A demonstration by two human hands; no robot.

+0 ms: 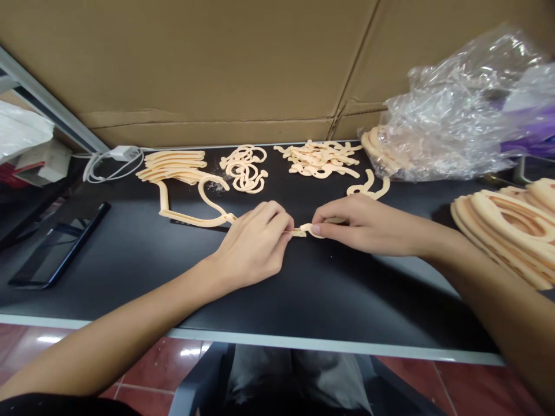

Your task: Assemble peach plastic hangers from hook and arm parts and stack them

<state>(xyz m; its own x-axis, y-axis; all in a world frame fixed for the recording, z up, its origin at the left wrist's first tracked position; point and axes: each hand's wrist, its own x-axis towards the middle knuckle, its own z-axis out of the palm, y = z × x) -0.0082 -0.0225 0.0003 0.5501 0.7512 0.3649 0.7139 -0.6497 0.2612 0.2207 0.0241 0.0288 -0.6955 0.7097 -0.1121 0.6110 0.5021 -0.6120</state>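
My left hand point(255, 242) is closed around the end of a cream plastic strip point(297, 233). To its left, and seemingly joined to it, lies a cream hanger-like frame point(191, 219) with a curved hook point(211, 199). My right hand point(359, 224) pinches a small curved cream piece point(307, 227) against the end of that strip. The two pieces meet in the gap between my hands; how they fit together is too small to tell. Just behind my right hand, curved cream pieces point(368, 188) lie on the table, partly hidden by it.
On the black table point(277, 306) lie piles of straight strips point(173, 166), hooks point(245, 170) and small curved pieces point(323, 158). Clear plastic bags point(455, 115) and stacked cream frames point(511, 225) occupy the right. A phone point(60, 245) and white cable point(113, 164) sit left. Cardboard point(208, 63) stands behind.
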